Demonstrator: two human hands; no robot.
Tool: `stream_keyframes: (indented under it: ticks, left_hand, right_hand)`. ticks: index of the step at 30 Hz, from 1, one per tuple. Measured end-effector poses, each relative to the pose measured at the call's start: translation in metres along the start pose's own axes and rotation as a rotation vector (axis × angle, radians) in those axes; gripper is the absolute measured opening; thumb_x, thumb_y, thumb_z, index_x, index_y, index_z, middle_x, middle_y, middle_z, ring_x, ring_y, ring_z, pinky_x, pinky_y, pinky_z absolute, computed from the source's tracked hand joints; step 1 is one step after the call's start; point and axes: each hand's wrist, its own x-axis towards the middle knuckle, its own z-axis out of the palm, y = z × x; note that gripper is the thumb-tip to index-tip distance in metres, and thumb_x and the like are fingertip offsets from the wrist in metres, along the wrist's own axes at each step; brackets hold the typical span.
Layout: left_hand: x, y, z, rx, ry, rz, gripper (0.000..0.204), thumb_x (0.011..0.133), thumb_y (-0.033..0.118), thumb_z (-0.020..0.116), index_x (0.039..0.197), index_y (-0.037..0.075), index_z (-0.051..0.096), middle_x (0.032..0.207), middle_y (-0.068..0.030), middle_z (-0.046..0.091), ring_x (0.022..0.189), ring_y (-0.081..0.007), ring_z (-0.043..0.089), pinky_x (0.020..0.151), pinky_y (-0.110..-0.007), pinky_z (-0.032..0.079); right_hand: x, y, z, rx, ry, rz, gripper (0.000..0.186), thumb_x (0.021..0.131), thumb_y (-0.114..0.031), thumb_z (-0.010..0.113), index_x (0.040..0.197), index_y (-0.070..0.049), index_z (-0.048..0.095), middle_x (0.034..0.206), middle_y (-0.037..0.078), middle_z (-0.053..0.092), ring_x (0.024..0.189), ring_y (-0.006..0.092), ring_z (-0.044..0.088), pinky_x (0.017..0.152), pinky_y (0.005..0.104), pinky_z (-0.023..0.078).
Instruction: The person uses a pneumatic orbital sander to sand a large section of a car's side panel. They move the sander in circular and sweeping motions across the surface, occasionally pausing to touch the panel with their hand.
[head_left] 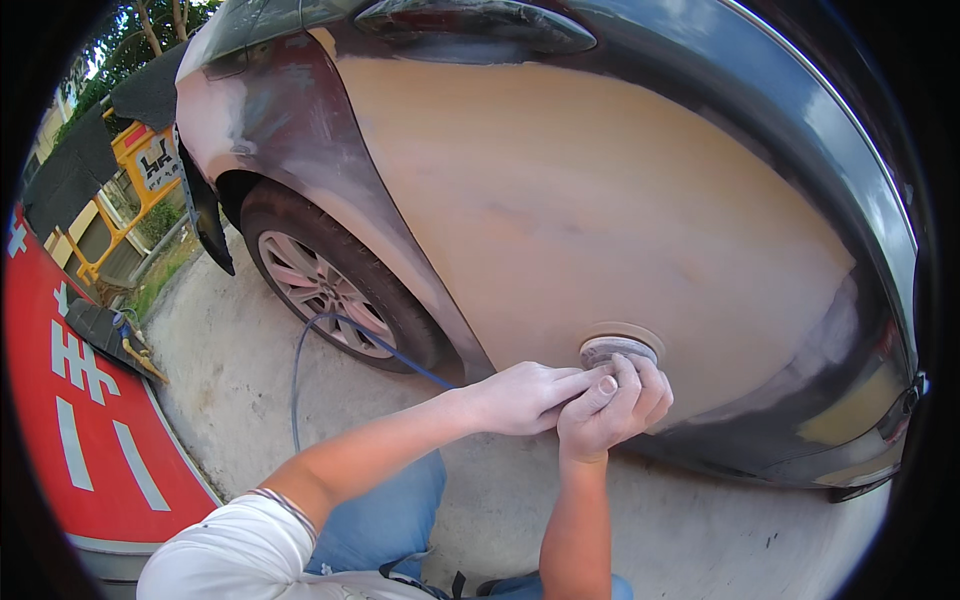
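Observation:
Against the lower part of a car door point(560, 200) coated in tan filler, a round sander point(618, 349) has its disc pressed flat or nearly so. My right hand point(615, 405) is closed around the sander's body, its fingers dusted white. From the left, my left hand point(522, 397) reaches across, fingers closed and meeting the right hand at the tool. Both hands hide most of the sander's body. A blue hose point(375, 343) loops past the wheel and passes behind my left forearm.
Left of the door is a dusty car wheel point(325, 285) under a sanded, patchy fender point(300, 130). A red banner point(60, 420) with white markings stands at far left, near a yellow barrier point(150, 175). Pale concrete point(215, 350) lies underneath. The dark lower door edge borders the tan area.

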Motion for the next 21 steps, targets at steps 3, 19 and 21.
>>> stream_keyframes:
  ticks: [3, 19, 21]
  left_hand:
    - [-0.017, -0.007, -0.017, -0.022, -0.006, -0.096, 0.062, 0.091, 0.010, 0.075, 0.150, 0.006, 0.055, 0.109, -0.0184, 0.075, 0.085, -0.0425, 0.073, 0.071, -0.047, 0.059]
    - [-0.064, -0.020, -0.079, -0.323, 0.852, -0.158, 0.074, 0.091, 0.034, 0.091, 0.150, 0.002, 0.061, 0.094, -0.0077, 0.078, 0.074, -0.0054, 0.065, 0.066, -0.024, 0.053]
    - [-0.070, -0.017, -0.081, -0.306, 0.757, -0.223, 0.072, 0.093, 0.036, 0.089, 0.151, 0.004, 0.061, 0.097, -0.0087, 0.079, 0.076, -0.0064, 0.067, 0.069, -0.025, 0.055]
  right_hand:
    - [-0.001, -0.020, 0.007, 0.069, -0.064, -0.069, 0.045, 0.109, -0.036, 0.044, 0.111, 0.002, 0.068, 0.120, 0.018, 0.068, 0.110, 0.0393, 0.058, 0.098, 0.0520, 0.046]
    - [-0.004, -0.095, 0.031, 0.674, -0.314, 0.151, 0.036, 0.100, -0.009, 0.063, 0.134, 0.000, 0.056, 0.135, 0.021, 0.060, 0.123, 0.0333, 0.056, 0.110, 0.0477, 0.045]
    - [-0.018, -0.083, 0.017, 0.692, -0.677, 0.295, 0.037, 0.105, -0.014, 0.063, 0.137, 0.002, 0.055, 0.134, 0.019, 0.061, 0.121, 0.0294, 0.059, 0.109, 0.0441, 0.046]
